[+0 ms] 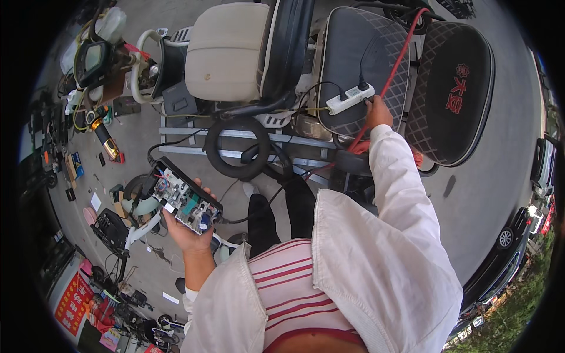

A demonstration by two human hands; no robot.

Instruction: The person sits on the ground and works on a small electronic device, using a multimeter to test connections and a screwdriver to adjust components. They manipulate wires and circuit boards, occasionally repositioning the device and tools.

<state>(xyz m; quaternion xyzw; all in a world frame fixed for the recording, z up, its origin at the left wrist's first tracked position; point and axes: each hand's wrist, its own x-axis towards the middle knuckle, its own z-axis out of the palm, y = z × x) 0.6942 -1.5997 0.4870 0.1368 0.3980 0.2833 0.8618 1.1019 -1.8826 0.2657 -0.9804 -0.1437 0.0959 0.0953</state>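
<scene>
Resting in my left hand (189,234) is an opened charger (185,200), its circuit board and components exposed in a black half-shell. Black cords leave the shell at both ends. My right hand (379,113) is closed at the right end of a white power strip (341,105), which lies on a dark quilted seat (359,56). A small dark part shows by the fingertips; I cannot make out whether it is a plug. Two black plugs (361,83) sit in the strip, beside a small display. A red hose (402,59) crosses the seat just beyond this hand.
A beige seat (226,53) and a second black seat (453,94) flank the quilted one. Below them, a loose tyre (215,154) leans on a metal ladder-like frame (188,150). Scooter handlebars (103,132) and scattered parts are at the left; parked cars (506,238) stand at the right.
</scene>
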